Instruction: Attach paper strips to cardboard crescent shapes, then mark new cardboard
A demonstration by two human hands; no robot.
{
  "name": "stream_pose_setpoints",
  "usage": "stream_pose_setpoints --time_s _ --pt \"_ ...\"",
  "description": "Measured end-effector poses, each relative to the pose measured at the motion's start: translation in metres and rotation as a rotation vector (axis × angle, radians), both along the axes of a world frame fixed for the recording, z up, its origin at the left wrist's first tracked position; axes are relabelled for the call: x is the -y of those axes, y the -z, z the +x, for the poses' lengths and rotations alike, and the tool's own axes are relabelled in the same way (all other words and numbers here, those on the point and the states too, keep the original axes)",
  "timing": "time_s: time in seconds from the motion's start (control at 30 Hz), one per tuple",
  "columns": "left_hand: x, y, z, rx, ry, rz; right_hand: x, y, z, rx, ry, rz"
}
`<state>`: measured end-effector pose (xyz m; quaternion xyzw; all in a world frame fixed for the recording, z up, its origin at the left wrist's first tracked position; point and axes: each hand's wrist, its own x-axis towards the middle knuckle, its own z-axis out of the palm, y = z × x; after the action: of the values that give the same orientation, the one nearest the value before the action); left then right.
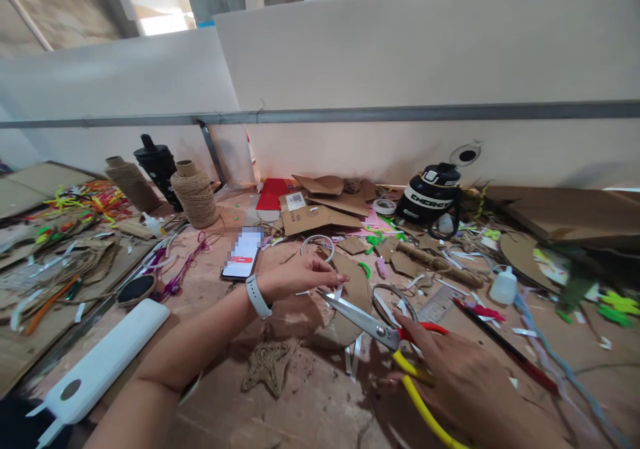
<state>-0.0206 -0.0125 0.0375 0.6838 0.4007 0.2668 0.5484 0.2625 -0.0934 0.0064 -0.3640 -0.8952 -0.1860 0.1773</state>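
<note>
Since the right hand (pixel 460 369) has the red-and-yellow-handled steel scissors (pixel 383 332) gripped, the left hand (pixel 313 272) looks to be pinching a thin white strip (pixel 337 295) over the rounded brown cardboard (pixel 357 281), by the blade tips, probably for steadiness.

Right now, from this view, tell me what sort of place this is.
Probably a handicraft workshop: spools of twine, a twine-textured star shape and cardboard pieces share a littered worktable, with scissors held above it.
</note>
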Motion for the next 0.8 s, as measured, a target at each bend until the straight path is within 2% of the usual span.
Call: stream_pose_setpoints --time_s 0.07,0.13,0.23,0.33,0.4,0.47,0.53,0.6,0.7,0.8 --pt "0.004 0.002 0.004 0.059 0.053 -0.038 0.000 0.000 0.000 0.011 0.006 -0.007" --pt "0.010 -0.002 0.008 0.088 0.018 0.018 0.000 0.000 0.001 0.021 0.026 -0.034" --pt "0.022 -0.014 0.013 0.079 -0.104 0.295 0.001 -0.002 0.004 0.040 0.060 -0.128" --pt "0.031 -0.025 0.016 0.114 -0.251 0.594 -0.002 -0.004 0.010 0.067 0.121 -0.307" --pt "0.033 -0.027 0.017 0.204 -0.321 0.633 -0.007 -0.005 0.017 0.085 0.197 -0.400" --pt "0.034 -0.025 0.017 0.313 -0.352 0.511 -0.016 -0.008 0.025 0.094 0.326 -0.420" --pt "0.032 -0.022 0.017 0.404 -0.363 0.316 -0.027 -0.011 0.036 0.089 0.499 -0.384" --pt "0.029 -0.019 0.018 0.473 -0.361 0.131 -0.038 -0.013 0.049 0.073 0.589 -0.337" --pt "0.025 -0.020 0.022 0.540 -0.313 -0.079 -0.052 -0.011 0.070 0.055 0.615 -0.280" --pt "0.024 -0.022 0.026 0.555 -0.298 -0.232 -0.061 -0.008 0.083 0.007 0.548 -0.270"
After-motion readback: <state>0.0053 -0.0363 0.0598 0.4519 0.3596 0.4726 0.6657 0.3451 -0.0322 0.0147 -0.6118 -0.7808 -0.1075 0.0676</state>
